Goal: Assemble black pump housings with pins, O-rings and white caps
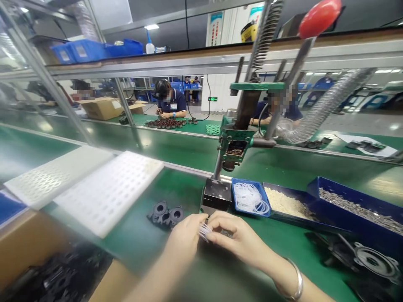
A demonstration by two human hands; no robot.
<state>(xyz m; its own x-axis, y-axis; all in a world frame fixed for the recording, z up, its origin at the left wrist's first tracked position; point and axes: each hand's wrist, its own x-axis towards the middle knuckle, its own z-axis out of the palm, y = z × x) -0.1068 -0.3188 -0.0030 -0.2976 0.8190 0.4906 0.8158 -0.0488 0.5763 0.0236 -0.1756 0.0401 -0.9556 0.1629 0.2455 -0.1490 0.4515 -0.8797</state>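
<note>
Close together over the green bench, my left hand [186, 234] and my right hand [237, 235] are both closed on a small bundle of thin white rings [204, 231]. The bundle shows between the fingertips; the rest of it is hidden by the fingers. A bracelet circles my right wrist. Just left of my left hand lie black moulded housings [166, 213] with round openings. Beyond my fingers is the black base block [217, 193] of a lever press [236, 142]. A blue tray [234, 197] to its right holds more white rings [250, 198].
Bins of pale small parts [285, 201] and metal pins [359, 207] stand at the right, with black housings [374, 260] in front. White perforated boards [110, 188] lie left; a cardboard box [19, 243] holds black parts. The press lever has a red knob [319, 19]. A co-worker [171, 100] sits opposite.
</note>
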